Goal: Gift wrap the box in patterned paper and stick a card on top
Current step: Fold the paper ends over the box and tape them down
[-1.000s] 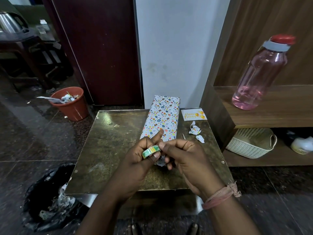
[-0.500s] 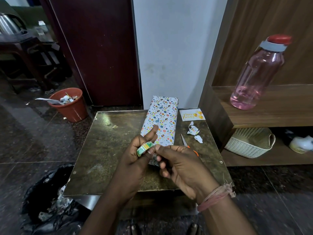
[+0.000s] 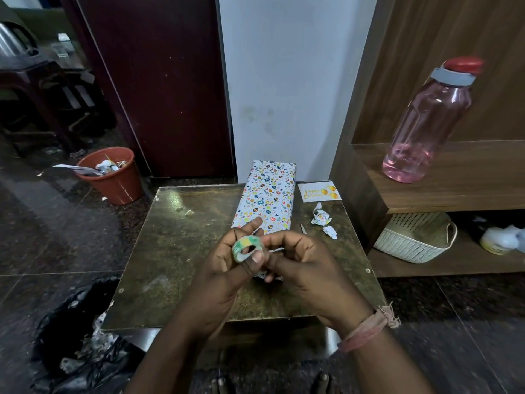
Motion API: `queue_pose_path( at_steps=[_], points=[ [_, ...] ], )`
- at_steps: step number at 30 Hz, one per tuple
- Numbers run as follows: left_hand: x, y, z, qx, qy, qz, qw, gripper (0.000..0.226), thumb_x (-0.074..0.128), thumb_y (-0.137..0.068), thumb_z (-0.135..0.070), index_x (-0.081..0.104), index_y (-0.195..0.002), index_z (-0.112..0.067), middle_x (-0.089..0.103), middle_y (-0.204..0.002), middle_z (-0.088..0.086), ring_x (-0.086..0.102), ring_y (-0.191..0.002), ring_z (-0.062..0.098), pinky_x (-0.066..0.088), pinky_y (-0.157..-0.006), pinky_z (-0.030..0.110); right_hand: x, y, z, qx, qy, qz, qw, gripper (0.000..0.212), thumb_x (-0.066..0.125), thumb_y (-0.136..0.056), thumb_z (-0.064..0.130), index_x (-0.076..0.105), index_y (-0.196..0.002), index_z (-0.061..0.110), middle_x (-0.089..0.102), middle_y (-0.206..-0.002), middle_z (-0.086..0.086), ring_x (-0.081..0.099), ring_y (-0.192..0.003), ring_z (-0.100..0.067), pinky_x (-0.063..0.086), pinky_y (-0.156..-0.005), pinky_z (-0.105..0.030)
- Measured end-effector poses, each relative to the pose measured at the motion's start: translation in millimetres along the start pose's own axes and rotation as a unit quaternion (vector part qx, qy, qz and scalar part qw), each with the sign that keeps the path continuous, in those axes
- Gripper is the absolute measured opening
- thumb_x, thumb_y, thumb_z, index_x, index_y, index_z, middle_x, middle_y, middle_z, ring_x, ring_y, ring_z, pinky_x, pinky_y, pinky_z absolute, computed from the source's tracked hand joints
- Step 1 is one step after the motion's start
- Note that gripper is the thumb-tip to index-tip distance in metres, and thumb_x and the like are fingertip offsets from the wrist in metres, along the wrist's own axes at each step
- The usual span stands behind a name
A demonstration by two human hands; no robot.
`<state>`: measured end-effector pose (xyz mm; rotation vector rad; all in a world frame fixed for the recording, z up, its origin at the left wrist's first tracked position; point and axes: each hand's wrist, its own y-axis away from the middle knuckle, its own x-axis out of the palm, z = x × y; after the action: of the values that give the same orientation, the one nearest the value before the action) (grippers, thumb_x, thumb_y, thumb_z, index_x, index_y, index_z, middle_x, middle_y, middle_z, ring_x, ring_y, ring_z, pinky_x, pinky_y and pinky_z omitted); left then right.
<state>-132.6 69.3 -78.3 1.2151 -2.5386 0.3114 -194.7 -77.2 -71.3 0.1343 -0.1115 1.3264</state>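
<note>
Green tape roll (image 3: 246, 248) in left hand (image 3: 224, 268) grip | wrapped box (image 3: 265, 200) just beyond

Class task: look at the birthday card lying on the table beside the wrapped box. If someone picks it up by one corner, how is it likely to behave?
The birthday card lies flat and thin, so it is probably light and may bend slightly. Flush on the table, its edge could be awkward to lift.

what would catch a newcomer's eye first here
Likely the two hands at centre: the left hand grips a small green tape roll while the right hand picks at it. Behind them lies the wrapped box on the table, a birthday card beside it.
</note>
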Motion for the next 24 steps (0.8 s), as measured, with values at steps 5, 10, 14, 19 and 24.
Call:
queue_pose_path(
  at_steps=[5, 10, 14, 19, 24],
  points=[
    [-5.5, -3.2, 0.3, 0.016, -0.035, -0.029, 0.999, 0.049, 0.075, -0.081, -0.013, 0.06, -0.128, -0.01, 0.064, -0.14, 0.001, 0.055, -0.136, 0.014, 0.051, -0.099, 0.024, -28.2, -4.9, 2.8, 0.003, 0.03, -0.122, 0.992, 0.01, 0.07, -0.091, 0.003, 0.071, -0.1, 0.008, 0.072, -0.084, -0.008, 0.064, -0.065, -0.017, 0.053, -0.065, -0.03],
    [-15.8, -7.7, -3.1, 0.069, -0.042, -0.102, 0.992, 0.057, 0.077, -0.076, -0.02, 0.06, -0.128, -0.005, 0.066, -0.136, 0.003, 0.058, -0.133, 0.022, 0.046, -0.106, 0.042, -69.3, -3.0, -7.2, -0.031, 0.324, -0.298, 0.897, 0.008, 0.073, -0.088, 0.015, 0.067, -0.09, 0.02, 0.071, -0.088, 0.003, 0.067, -0.077, -0.009, 0.052, -0.073, -0.027],
    [-19.2, -8.8, -4.0, 0.079, -0.051, -0.148, 0.985, 0.047, 0.074, -0.078, -0.003, 0.06, -0.122, -0.006, 0.072, -0.127, -0.001, 0.063, -0.127, 0.018, 0.053, -0.097, 0.025, -84.0, -1.0, -19.7, -0.009, 0.466, -0.322, 0.824, 0.011, 0.071, -0.085, 0.011, 0.066, -0.092, 0.017, 0.065, -0.097, -0.006, 0.064, -0.088, -0.021, 0.047, -0.079, -0.028],
    [-19.3, -7.9, -2.0, 0.045, -0.094, -0.17, 0.98, 0.034, 0.067, -0.089, -0.001, 0.065, -0.117, -0.019, 0.075, -0.114, -0.015, 0.064, -0.119, 0.001, 0.047, -0.094, 0.025, -80.5, -4.9, -22.1, 0.015, 0.414, -0.33, 0.848, 0.013, 0.073, -0.085, 0.012, 0.064, -0.087, 0.02, 0.067, -0.092, -0.003, 0.067, -0.085, -0.02, 0.051, -0.079, -0.03],
    [-23.4, -9.0, 2.2, 0.014, -0.108, -0.189, 0.976, 0.037, 0.07, -0.078, -0.016, 0.07, -0.113, -0.028, 0.075, -0.117, -0.005, 0.063, -0.123, 0.013, 0.05, -0.103, 0.038, -82.9, -7.0, -12.2, 0.132, 0.112, -0.373, 0.911, 0.005, 0.066, -0.091, 0.008, 0.068, -0.089, 0.004, 0.069, -0.062, -0.012, 0.065, -0.049, -0.018, 0.057, -0.065, -0.036]
  ],
)
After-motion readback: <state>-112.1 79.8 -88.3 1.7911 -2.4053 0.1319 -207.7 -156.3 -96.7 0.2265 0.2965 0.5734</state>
